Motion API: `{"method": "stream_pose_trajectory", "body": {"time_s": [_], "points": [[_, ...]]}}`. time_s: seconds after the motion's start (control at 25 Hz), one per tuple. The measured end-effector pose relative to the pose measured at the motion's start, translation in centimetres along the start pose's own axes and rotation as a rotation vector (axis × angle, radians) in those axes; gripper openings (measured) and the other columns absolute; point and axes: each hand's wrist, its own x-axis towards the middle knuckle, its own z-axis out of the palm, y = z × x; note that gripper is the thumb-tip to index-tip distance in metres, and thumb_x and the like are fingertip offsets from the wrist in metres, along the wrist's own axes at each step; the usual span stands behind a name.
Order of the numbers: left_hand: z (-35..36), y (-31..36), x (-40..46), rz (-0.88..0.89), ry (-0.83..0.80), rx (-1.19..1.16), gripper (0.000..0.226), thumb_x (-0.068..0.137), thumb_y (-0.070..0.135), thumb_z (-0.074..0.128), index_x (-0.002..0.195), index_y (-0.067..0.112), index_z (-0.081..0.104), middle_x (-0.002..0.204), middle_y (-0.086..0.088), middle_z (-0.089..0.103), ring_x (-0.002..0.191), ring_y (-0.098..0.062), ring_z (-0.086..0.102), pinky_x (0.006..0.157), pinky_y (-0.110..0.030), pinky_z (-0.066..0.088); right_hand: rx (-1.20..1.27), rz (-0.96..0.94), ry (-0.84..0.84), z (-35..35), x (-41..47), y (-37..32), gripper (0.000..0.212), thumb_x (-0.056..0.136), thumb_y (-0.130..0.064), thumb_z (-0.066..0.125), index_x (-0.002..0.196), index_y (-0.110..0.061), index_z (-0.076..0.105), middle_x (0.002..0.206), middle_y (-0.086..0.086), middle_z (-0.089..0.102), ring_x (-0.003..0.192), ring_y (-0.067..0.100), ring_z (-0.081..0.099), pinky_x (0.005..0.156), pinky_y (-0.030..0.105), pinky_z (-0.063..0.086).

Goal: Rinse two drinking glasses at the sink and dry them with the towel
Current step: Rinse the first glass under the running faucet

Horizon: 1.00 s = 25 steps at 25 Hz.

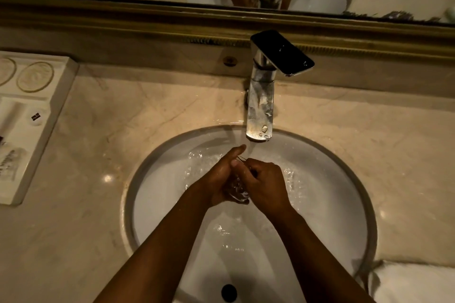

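Left hand: the left hand (219,174) is curled around a drinking glass (237,188) from its left side, the fingers (236,151) stretched up toward the stream.
Right hand: the right hand (264,184) is wrapped over the glass from the right, its fingers bent closed against the rim.
Glass: held between both hands above the sink (344,204), just beneath the faucet (261,106); its base is seen nearest the wrists, its long axis running toward the spout, though the mouth is mostly hidden.
Water: seen spilling over the hands into the basin.
Towel: a white towel (416,283) is laid on the counter (86,179), right of the sink.
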Motion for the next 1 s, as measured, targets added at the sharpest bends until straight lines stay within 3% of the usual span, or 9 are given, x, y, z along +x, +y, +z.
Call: {"method": "stream_pose_trajectory", "body": {"time_s": [0.08,0.12,0.2,0.28,0.4,0.52,0.64,0.76,1.0], "points": [[0.4,-0.3,0.3,0.090,0.035,-0.086,0.050,0.089,0.058,0.050,0.097,0.015,0.075,0.101,-0.014,0.074,0.093,-0.028,0.067,0.081,-0.039,0.054,-0.013,-0.008,0.132,0.1,-0.1,0.1,0.019,0.087,-0.052,0.067,0.080,-0.035,0.062,0.081,-0.017,0.059,0.086,0.005,0.058,0.074,0.025,0.045],[0.7,-0.4,0.3,0.147,0.067,-0.120,0.045,0.090,0.050,0.047,0.097,0.015,0.074,0.099,-0.013,0.074,0.089,-0.026,0.068,0.077,-0.036,0.054,0.055,0.036,0.186,0.1,-0.2,0.1,0.024,0.082,-0.054,0.071,0.096,-0.036,0.063,0.098,-0.015,0.058,0.098,0.006,0.055,0.082,0.026,0.047],[1.4,-0.5,0.1,0.225,0.094,-0.193,0.046,0.092,0.042,0.041,0.105,0.012,0.073,0.102,-0.014,0.077,0.088,-0.024,0.073,0.075,-0.035,0.054,0.364,0.224,0.151,0.2,-0.7,0.0,0.063,0.078,-0.050,0.079,0.133,-0.035,0.050,0.123,-0.011,0.054,0.109,0.005,0.056,0.086,0.021,0.050],[1.7,-1.0,0.1,0.250,0.096,-0.239,0.048,0.094,0.039,0.037,0.109,0.008,0.071,0.107,-0.018,0.076,0.092,-0.027,0.074,0.075,-0.037,0.056,0.589,0.400,0.028,0.0,-1.2,-0.4,0.079,0.079,-0.041,0.080,0.146,-0.031,0.040,0.127,-0.007,0.059,0.105,0.004,0.062,0.077,0.015,0.053],[1.9,-1.7,-0.3,0.188,0.135,-0.270,0.048,0.093,0.038,0.037,0.106,0.004,0.069,0.102,-0.018,0.076,0.090,-0.031,0.073,0.072,-0.038,0.059,0.546,0.418,-0.042,-0.5,-1.7,-0.1,0.052,0.081,-0.043,0.078,0.125,-0.030,0.054,0.108,-0.013,0.066,0.095,0.003,0.066,0.071,0.015,0.052],[2.0,-2.5,-1.0,0.050,0.225,-0.210,0.057,0.098,0.051,0.035,0.108,0.011,0.074,0.101,-0.017,0.080,0.094,-0.034,0.074,0.075,-0.045,0.061,0.574,0.483,-0.135,-0.4,-2.3,0.0,0.028,0.085,-0.044,0.074,0.105,-0.024,0.074,0.096,-0.001,0.079,0.091,0.018,0.076,0.082,0.034,0.061],[2.0,-3.9,-1.7,-0.079,0.202,-0.264,0.075,0.094,0.076,0.038,0.115,0.013,0.073,0.106,-0.020,0.079,0.103,-0.037,0.074,0.089,-0.054,0.058,0.564,0.657,-0.248,0.0,-3.2,0.7,0.044,0.079,-0.055,0.074,0.106,-0.020,0.076,0.096,0.005,0.080,0.090,0.023,0.077,0.088,0.047,0.061],[2.5,-5.2,-2.9,-0.080,0.134,-0.259,0.085,0.079,0.084,0.056,0.126,0.014,0.069,0.119,-0.021,0.075,0.110,-0.040,0.072,0.102,-0.061,0.052,0.515,0.767,-0.273,-0.2,-4.4,0.4,0.058,0.073,-0.064,0.073,0.105,-0.015,0.076,0.094,0.008,0.080,0.087,0.025,0.078,0.084,0.046,0.062],[2.6,-6.8,-5.9,0.151,0.080,-0.162,0.082,0.078,0.069,0.064,0.128,0.005,0.066,0.123,-0.025,0.071,0.116,-0.043,0.068,0.102,-0.058,0.053,0.597,0.518,-0.385,-4.3,-7.3,-0.7,0.031,0.094,-0.038,0.065,0.117,-0.018,0.072,0.109,0.005,0.077,0.102,0.022,0.073,0.097,0.041,0.056]]}}
